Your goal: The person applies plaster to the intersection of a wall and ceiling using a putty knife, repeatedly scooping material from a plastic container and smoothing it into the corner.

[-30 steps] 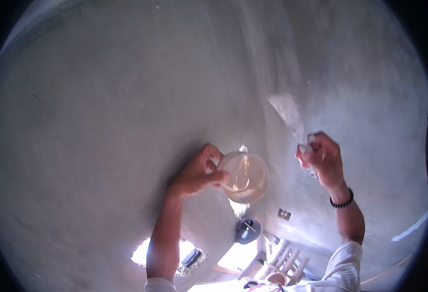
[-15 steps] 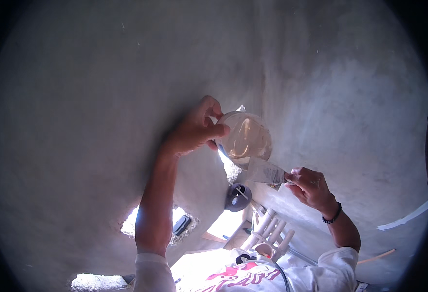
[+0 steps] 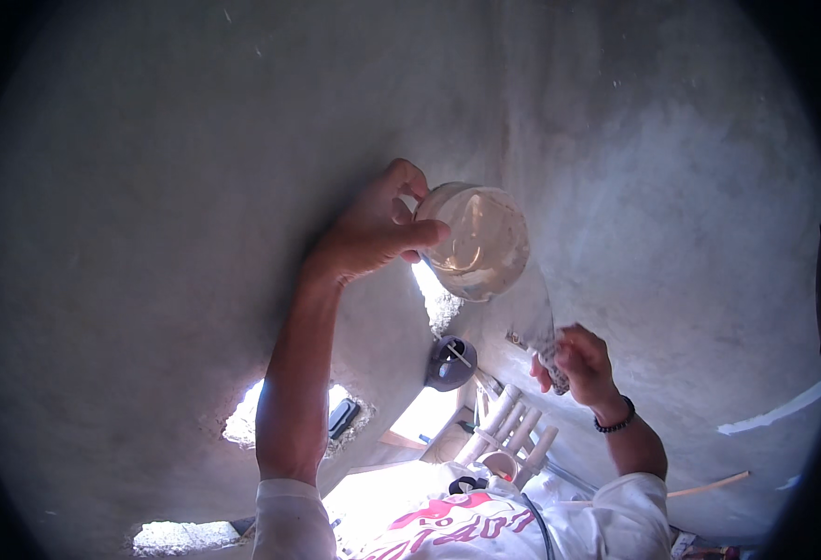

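Looking near the middle of the frame, we see our left hand [image 3: 373, 233] raised, its fingers and thumb curled round the rim of a round, translucent plastic cup [image 3: 476, 241], which it grips firmly. The cup is cloudy and pale, its mouth tilted toward us, pressed close against a rough grey plastered wall [image 3: 168, 187] that fills the upper frame; we cannot tell whether they touch.

Lower and to the right of centre, our right hand [image 3: 578, 364] is closed on a flat metal trowel [image 3: 536, 313], whose dull grey blade reaches up toward the underside of the cup. A dark beaded bracelet [image 3: 614, 422] circles that wrist.

Below the cup, a dark rounded pipe fitting [image 3: 448, 364] juts from the wall beside a bright opening. At lower centre lie several white plastic pipes [image 3: 513, 429], side by side. At lower left, ragged holes [image 3: 242, 420] in the plaster let daylight through. White sleeves [image 3: 289, 518] fill the bottom edge.
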Action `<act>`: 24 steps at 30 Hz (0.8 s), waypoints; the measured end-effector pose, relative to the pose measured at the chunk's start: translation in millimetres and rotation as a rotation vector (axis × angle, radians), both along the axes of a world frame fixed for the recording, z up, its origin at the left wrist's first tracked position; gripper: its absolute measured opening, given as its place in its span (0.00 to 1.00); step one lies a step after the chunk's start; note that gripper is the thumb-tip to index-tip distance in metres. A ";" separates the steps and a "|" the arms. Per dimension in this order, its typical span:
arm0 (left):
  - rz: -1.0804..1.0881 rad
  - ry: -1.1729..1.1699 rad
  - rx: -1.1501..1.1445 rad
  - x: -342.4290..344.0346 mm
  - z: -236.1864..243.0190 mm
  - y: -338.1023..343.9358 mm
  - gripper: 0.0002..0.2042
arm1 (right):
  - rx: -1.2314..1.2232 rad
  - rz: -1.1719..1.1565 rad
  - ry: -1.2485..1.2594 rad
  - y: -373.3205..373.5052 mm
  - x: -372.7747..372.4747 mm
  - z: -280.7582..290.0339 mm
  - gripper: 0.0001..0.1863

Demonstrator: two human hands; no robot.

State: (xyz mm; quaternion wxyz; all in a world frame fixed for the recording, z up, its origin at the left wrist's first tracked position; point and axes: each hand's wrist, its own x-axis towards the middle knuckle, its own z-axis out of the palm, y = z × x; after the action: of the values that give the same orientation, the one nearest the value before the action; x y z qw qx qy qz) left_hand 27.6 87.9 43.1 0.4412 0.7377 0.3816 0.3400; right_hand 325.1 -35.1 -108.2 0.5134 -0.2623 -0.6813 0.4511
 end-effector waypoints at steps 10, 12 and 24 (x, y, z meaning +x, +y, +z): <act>0.013 0.037 0.154 1.7 -6.4 0.3 0.26 | -0.447 0.015 -0.011 -0.9 -15.2 -29.9 0.06; 0.004 0.028 0.163 1.9 -8.7 -0.8 0.26 | -0.494 0.007 -0.094 -7.8 -3.4 -35.0 0.06; 0.026 0.189 0.155 -0.5 -5.8 -6.9 0.28 | 0.324 -0.466 -0.891 -21.4 18.8 95.6 0.07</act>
State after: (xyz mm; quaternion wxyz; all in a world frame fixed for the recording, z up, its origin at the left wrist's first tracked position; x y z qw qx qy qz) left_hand 27.1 81.0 37.2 0.3403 0.7933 0.4037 0.3032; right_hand 343.9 -56.5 -12.6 0.2947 -0.4904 -0.8181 0.0584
